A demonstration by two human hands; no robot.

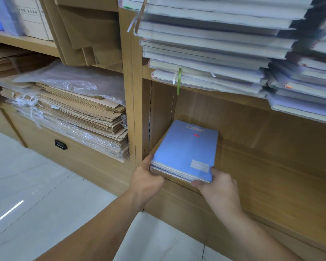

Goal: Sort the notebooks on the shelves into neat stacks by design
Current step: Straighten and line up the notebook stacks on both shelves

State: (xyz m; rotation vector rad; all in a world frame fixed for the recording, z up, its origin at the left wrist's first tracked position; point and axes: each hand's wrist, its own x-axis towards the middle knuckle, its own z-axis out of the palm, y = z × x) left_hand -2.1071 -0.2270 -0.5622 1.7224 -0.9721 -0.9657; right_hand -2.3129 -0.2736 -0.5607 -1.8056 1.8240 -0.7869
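Observation:
A small stack of blue notebooks (184, 149) lies flat at the left end of the lower wooden shelf (262, 166), against the side wall. My left hand (146, 180) grips the stack's near left corner. At the near right corner my right hand (217, 184) holds the stack, thumb on the top cover beside a white label. On the shelf above, a tall pile of wrapped notebooks (211, 46) shows its pale page edges, with a green ribbon (179, 81) hanging down. A second pile (307, 85) sits to its right.
The left bay holds stacked brown paper bags in clear plastic (70, 113), with brown envelopes (88, 31) leaning above them. Below it, a drawer has a black handle (60, 144). White boxes (34, 17) stand at the top left. Pale tiled floor (36, 194) spreads in front.

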